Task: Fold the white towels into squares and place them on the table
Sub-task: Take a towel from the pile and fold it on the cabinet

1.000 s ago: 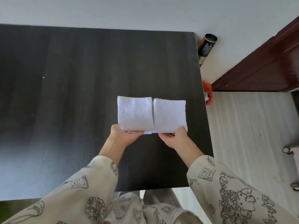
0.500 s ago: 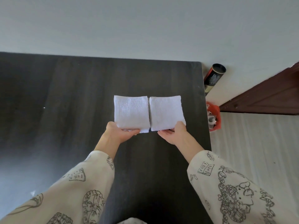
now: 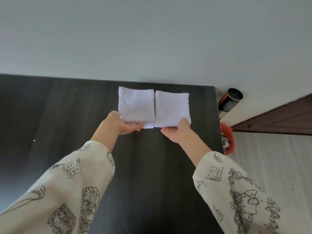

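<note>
Two square terry towels side by side | hands: left, right each pinching one | dark woodgrain table

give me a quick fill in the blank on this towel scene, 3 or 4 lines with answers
1. The two folded white terry towels, left one and right one, lie ____ by side.
2. They are over a ____ wooden table.
3. The left hand holds the near edge of the ____ towel; the right hand holds the other.
4. The sleeves are cream with ____ cartoon drawings.

Missing words: side; dark; left; black
</note>
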Demonstrator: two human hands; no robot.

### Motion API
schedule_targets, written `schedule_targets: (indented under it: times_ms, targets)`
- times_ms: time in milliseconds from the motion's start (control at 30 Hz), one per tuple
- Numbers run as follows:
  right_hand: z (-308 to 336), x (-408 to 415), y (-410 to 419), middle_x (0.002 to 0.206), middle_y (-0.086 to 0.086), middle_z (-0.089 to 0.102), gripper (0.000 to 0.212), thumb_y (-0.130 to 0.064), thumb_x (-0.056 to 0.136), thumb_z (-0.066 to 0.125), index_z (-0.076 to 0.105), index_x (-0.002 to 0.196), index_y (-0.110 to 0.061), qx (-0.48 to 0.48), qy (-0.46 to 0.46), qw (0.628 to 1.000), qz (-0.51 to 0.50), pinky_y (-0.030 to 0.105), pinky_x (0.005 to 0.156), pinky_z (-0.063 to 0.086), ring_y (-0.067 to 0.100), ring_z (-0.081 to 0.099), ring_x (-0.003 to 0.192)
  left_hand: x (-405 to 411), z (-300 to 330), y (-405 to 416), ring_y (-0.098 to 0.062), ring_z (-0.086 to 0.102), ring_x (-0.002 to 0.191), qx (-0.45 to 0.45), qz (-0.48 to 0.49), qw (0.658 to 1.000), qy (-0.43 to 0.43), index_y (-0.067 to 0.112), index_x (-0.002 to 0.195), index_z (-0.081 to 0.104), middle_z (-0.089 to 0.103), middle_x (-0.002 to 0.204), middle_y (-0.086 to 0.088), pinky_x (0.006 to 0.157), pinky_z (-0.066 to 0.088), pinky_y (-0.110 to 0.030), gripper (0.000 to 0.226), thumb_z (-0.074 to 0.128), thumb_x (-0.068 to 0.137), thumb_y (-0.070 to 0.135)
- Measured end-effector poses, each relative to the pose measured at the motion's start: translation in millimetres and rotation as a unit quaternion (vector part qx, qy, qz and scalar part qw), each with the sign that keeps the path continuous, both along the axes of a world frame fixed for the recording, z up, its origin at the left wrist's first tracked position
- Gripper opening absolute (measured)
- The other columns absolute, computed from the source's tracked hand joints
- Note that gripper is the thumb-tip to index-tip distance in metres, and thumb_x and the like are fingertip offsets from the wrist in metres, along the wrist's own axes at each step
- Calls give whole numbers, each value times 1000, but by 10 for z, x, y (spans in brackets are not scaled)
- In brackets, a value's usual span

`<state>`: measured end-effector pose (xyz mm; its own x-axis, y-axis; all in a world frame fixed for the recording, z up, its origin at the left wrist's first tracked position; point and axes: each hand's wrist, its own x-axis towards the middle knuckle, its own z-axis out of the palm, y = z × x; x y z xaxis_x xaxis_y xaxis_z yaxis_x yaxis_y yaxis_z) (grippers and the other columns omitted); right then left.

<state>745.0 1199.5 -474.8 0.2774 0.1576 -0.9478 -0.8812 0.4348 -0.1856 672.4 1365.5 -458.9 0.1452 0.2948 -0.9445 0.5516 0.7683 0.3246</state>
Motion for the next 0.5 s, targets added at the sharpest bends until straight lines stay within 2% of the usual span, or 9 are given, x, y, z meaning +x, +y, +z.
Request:
schedule_targets:
  times_ms: [33,100,167,233,300,367,433,500]
  targets:
    - [-18,62,19,138,15,43,35,-13,96,41,41,130,-6,10,4,1000,-18,38,106,40,35,37,131,32,-5,39,-45,38,126,-36,44,998,-36,-2,128,43,45,137,-21,105,34,-53,57,59,85,32]
    - [-10,172,59,135,13,46,36,-10,92,45,45,129,-9,23,8,999,-25,39,103,43,35,41,128,156,-33,138,-44,44,121,-37,100,994,-10,0,130,44,48,131,-23,100,37,-53,81,77,68,41]
    - [-10,295,129,130,12,49,38,-10,91,48,45,129,-12,13,-4,1000,-18,40,100,46,34,46,122,253,23,146,-42,48,117,81,66,995,2,3,130,44,51,127,-22,98,38,-52,96,83,56,50]
    - [-37,376,183,123,10,53,37,-12,91,50,47,127,-15,4,-22,1000,20,40,97,48,31,52,113,311,-53,253,-42,43,123,-17,146,988,-48,2,131,42,46,132,-24,102,37,-50,81,75,70,44]
    - [-41,454,218,118,9,56,34,-14,91,51,49,125,-17,-12,-33,998,52,39,96,49,29,54,108,392,-93,347,-46,29,133,-162,160,965,-127,-3,133,38,37,143,-24,108,31,-53,54,47,92,30]
    - [-40,525,253,115,9,57,32,-13,91,51,50,123,-17,-12,-40,998,45,40,96,49,28,55,106,489,-194,430,-46,21,136,-189,202,951,-134,-5,136,33,30,146,-25,110,27,-54,51,31,96,26]
    - [-39,562,285,114,9,58,32,-11,90,51,52,122,-16,-9,-42,998,41,40,96,49,29,56,106,546,-206,451,-47,19,137,-175,201,953,-142,-6,136,32,29,146,-26,109,27,-56,51,27,96,24]
    - [-27,601,311,114,10,59,32,-9,89,52,53,120,-16,-3,-38,999,27,42,94,50,30,56,105,591,-216,470,-49,25,133,-170,207,953,-143,-5,133,37,34,142,-27,103,32,-60,48,26,95,22]
